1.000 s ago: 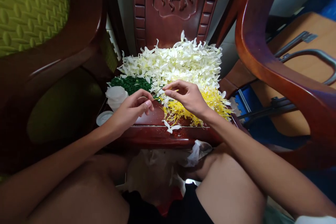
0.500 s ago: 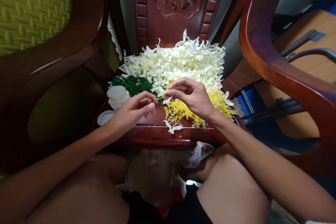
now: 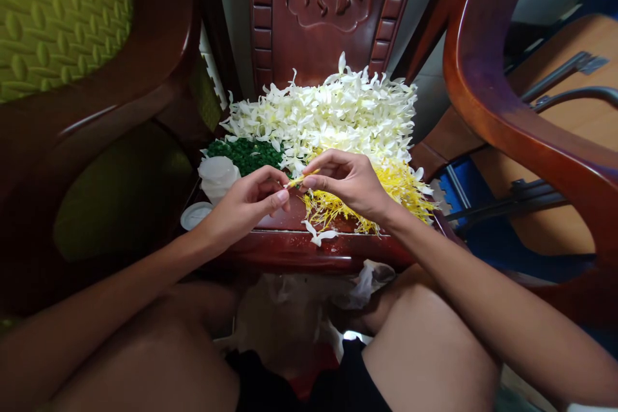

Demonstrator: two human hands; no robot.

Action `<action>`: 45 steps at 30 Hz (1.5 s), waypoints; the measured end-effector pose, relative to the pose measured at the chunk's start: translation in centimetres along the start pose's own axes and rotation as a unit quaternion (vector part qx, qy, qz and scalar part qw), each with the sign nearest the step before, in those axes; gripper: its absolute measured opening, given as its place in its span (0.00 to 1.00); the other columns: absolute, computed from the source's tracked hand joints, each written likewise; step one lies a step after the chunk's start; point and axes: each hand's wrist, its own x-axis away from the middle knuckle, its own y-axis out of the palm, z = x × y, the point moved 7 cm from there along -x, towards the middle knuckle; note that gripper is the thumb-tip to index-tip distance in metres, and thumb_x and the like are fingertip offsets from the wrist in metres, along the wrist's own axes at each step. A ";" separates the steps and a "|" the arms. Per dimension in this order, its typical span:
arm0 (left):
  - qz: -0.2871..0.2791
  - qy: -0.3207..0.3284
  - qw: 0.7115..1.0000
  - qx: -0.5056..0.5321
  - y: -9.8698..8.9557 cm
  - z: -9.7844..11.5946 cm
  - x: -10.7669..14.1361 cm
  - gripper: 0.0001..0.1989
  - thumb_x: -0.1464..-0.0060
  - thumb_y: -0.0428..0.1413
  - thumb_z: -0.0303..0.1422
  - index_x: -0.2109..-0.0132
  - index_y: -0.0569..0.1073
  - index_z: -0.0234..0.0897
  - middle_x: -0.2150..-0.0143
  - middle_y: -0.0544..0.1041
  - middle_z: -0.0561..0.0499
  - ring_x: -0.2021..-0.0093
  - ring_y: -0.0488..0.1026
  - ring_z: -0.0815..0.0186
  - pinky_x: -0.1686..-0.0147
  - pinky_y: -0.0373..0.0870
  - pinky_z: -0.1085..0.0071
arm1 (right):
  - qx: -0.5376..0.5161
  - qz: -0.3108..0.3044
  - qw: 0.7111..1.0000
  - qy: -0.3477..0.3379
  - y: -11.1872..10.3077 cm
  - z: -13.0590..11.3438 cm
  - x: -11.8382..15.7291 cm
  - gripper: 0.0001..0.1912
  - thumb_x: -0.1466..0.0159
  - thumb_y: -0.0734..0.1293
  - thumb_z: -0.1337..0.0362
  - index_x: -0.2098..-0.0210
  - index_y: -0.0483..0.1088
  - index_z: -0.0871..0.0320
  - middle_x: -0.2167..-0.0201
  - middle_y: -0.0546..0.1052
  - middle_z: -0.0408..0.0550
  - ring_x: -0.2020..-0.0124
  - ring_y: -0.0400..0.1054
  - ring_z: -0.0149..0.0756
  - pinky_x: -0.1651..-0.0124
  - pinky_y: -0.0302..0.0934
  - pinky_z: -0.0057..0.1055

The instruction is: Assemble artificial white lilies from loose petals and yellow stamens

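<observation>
Dark polished wood closes in the spot: a carved chair back (image 3: 328,38) rises behind, and its glossy seat (image 3: 290,257) carries everything. White blossoms (image 3: 333,109) heap over the rear, small green pieces (image 3: 251,154) lie at the left, and yellow strands (image 3: 326,205) spill toward the front on the right. Beside the left forearm are a white tub (image 3: 218,177) and a round white lid (image 3: 194,215).

What worries me is how slight the held yellow piece (image 3: 296,180) looks. Too hard a pinch could crush or snap it, I'd say, and a loose one could drop it onto the seat. A careless sweep of the right wrist might drag strands off the front edge, where one loose white blossom (image 3: 319,235) lies near the lip and could be brushed off as well.

That yellow piece is above the seat, between the two hands. The right hand (image 3: 351,185) has thumb and forefinger drawn narrow around it, with its far end pointing left to the fingertips of the left hand (image 3: 258,196). Those fingers are curled, thumb near forefinger; from here I can't tell whether they grip the tip or anything thinner.
</observation>
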 end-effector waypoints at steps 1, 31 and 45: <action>0.003 -0.003 1.000 0.013 0.0 -0.1 0.0 0.11 0.43 0.61 0.37 0.59 0.69 0.36 0.73 0.74 0.55 0.75 0.64 0.73 0.74 0.58 0.74 | -0.006 0.001 1.000 -0.001 0.1 0.0 0.0 0.14 0.48 0.81 0.60 0.67 0.78 0.59 0.70 0.81 0.43 0.67 0.77 0.30 0.61 0.72 0.28; 0.118 0.019 0.991 0.062 -1.4 0.8 0.6 0.12 0.43 0.61 0.40 0.58 0.72 0.39 0.81 0.65 0.60 0.81 0.59 0.74 0.81 0.51 0.75 | -0.007 -0.015 1.000 -0.011 4.0 1.0 -0.3 0.19 0.39 0.74 0.53 0.54 0.69 0.52 0.70 0.80 0.39 0.70 0.77 0.31 0.62 0.71 0.30; 0.202 0.043 0.973 0.101 -3.6 1.9 0.7 0.11 0.37 0.55 0.42 0.61 0.72 0.40 0.81 0.61 0.59 0.83 0.54 0.74 0.82 0.48 0.74 | 0.596 -0.071 0.799 0.031 -1.0 6.4 -3.3 0.05 0.35 0.70 0.64 0.66 0.77 0.59 0.67 0.78 0.52 0.63 0.71 0.42 0.61 0.63 0.38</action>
